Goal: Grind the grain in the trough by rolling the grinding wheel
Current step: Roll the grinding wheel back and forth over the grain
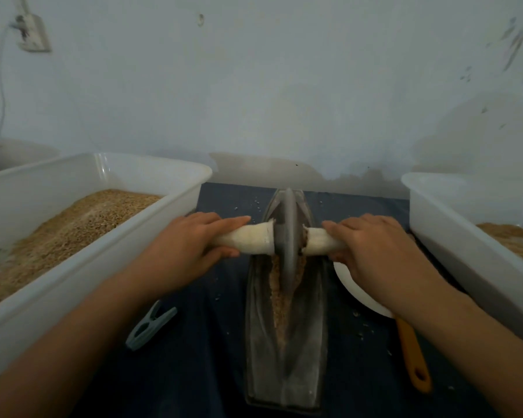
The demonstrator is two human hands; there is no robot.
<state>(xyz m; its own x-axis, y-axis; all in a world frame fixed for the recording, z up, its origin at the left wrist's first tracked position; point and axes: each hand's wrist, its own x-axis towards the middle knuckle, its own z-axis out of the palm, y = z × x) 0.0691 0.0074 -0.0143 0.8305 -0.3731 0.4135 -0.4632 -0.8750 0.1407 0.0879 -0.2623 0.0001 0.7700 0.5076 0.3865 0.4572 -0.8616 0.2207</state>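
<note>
At the centre of the dark cloth [194,372], a long grey trough [314,342] is laid with its long axis running away from the viewer toward the wall [254,86], its far end narrowing to a point. Grain [280,309] is seen along the groove, heaped brown against the near side of the wheel [287,236]. That wheel is stood on edge in the trough's far half, thin rim up, its flat faces turned left and right. An axle wrapped in pale cloth [251,241] is passed through it crosswise, at right angles to the trough.

The left hand [191,248] is laid over the left stub of the axle: the fingers are stretched nearly straight along the top of the wrap toward the wheel, and the thumb is curled beneath, so the stub is pinched between them. The right hand [375,248] is closed round the right stub, fingers bent over the top; the thumb is hidden, so its hold underneath cannot be told for certain.

A white tub [97,176] of grain is placed to the left and a second tub [435,212] to the right. A grey clip [150,325] is seen near the left forearm. Partly under the right wrist, a white dish [360,294] and what may be an orange handle [412,354] are seen.
</note>
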